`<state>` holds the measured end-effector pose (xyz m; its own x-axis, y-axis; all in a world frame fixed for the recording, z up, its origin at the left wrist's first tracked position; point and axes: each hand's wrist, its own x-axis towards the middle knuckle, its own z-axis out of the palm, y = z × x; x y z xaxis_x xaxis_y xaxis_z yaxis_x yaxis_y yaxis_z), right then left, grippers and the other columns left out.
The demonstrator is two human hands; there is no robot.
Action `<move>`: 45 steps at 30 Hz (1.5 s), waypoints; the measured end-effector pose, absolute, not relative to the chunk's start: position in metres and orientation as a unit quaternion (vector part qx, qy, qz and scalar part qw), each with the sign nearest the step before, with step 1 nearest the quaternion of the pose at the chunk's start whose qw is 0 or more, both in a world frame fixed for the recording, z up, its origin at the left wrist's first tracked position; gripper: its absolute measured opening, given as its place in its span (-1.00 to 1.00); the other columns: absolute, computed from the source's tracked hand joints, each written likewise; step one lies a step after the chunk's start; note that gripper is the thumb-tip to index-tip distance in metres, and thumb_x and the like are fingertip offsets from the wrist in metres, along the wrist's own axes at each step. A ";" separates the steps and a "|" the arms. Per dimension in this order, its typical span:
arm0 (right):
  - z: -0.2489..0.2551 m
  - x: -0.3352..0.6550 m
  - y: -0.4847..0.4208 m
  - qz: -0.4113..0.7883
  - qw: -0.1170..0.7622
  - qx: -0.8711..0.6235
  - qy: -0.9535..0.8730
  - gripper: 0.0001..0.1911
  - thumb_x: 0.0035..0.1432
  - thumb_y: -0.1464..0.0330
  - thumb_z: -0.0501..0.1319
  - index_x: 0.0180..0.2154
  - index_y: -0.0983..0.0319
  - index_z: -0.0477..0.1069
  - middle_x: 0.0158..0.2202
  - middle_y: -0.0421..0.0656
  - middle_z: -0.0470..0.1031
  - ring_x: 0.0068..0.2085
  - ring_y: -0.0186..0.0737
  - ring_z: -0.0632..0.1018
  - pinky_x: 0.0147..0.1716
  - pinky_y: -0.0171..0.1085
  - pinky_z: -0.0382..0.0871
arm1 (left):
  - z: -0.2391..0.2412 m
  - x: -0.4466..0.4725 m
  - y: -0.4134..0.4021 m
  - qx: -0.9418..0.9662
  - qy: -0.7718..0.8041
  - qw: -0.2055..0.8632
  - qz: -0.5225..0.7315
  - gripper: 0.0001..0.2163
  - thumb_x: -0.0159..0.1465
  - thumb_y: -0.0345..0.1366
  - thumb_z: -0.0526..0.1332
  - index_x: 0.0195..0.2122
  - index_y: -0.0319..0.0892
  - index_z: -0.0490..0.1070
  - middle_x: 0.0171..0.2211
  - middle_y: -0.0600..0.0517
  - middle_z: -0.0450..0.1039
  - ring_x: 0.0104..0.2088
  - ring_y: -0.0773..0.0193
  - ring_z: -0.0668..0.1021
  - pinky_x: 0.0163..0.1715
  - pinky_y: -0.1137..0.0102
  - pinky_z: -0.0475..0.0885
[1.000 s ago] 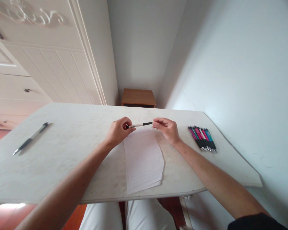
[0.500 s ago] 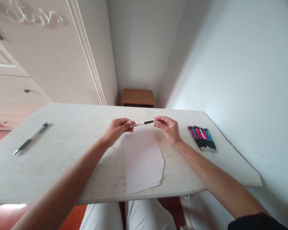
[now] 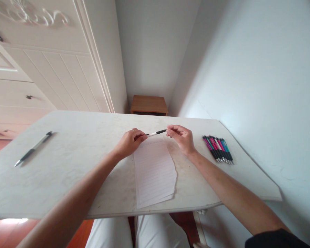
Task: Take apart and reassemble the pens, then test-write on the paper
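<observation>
We look down on a white, lightly stained tabletop (image 3: pixel 80 137), across which a slim pen with a white barrel and a black grip section (image 3: pixel 156 133) is held between two bare hands, just beyond the far end of a paper stack and nearer the table's far edge than its near one. We see the left hand (image 3: pixel 129 142) closed in a pinch, thumb against fingers, about the pen's left end, which the fingers partly hide; the right hand (image 3: pixel 181 138) pinches the opposite end, beyond the black section, between thumb and fingertips. The pen tilts slightly, its right end towards the far edge. Below it we find the stack of white, lined paper sheets with a ragged right side (image 3: pixel 155 175), reaching almost to the near edge. Towards the far right corner we note a close row of pens with purple, green, pink, white and blue barrels and black grips (image 3: pixel 218 150), lying side by side near the right edge. Near the left edge we note a single white-and-black pen with a silver tip (image 3: pixel 33 148), lying aslant, its tip towards the near left corner.
</observation>
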<state>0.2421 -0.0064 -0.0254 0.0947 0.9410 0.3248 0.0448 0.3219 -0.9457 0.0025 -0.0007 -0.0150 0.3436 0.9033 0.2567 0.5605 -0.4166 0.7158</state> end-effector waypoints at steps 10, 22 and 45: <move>-0.027 0.243 -0.005 0.361 0.596 -0.451 -0.558 -0.68 -0.05 0.17 0.42 -0.29 0.23 0.57 -0.40 -0.15 0.60 -0.43 -0.26 0.58 -0.36 -0.23 0.50 | -0.010 0.001 -0.007 0.725 0.490 0.334 0.350 -0.70 0.28 -0.03 0.13 -0.25 -0.16 0.49 -0.55 0.11 0.40 -0.64 0.38 0.36 -0.54 0.45 0.26; -0.025 0.243 -0.005 0.360 0.595 -0.455 -0.556 -0.69 -0.06 0.18 0.43 -0.29 0.23 0.57 -0.39 -0.15 0.60 -0.43 -0.27 0.57 -0.36 -0.24 0.49 | -0.010 0.001 -0.001 0.560 0.417 0.565 0.440 -0.56 0.06 -0.07 0.38 -0.12 -0.28 0.52 -0.55 0.10 0.31 -0.55 0.41 0.34 -0.51 0.45 0.25; -0.025 0.243 -0.005 0.363 0.593 -0.462 -0.551 -0.69 -0.07 0.19 0.43 -0.29 0.23 0.57 -0.41 -0.16 0.60 -0.43 -0.25 0.58 -0.35 -0.22 0.49 | -0.005 0.002 -0.005 0.561 0.465 0.533 0.429 -0.58 0.01 -0.07 0.44 -0.23 -0.26 0.45 -0.38 -0.09 0.57 -0.46 0.16 0.63 -0.57 0.42 0.47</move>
<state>0.2429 -0.0054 -0.0252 0.1291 0.9391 0.3185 0.0790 0.3104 -0.9473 0.0020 -0.0048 -0.0052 0.1980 0.9801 -0.0150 0.0640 0.0023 0.9980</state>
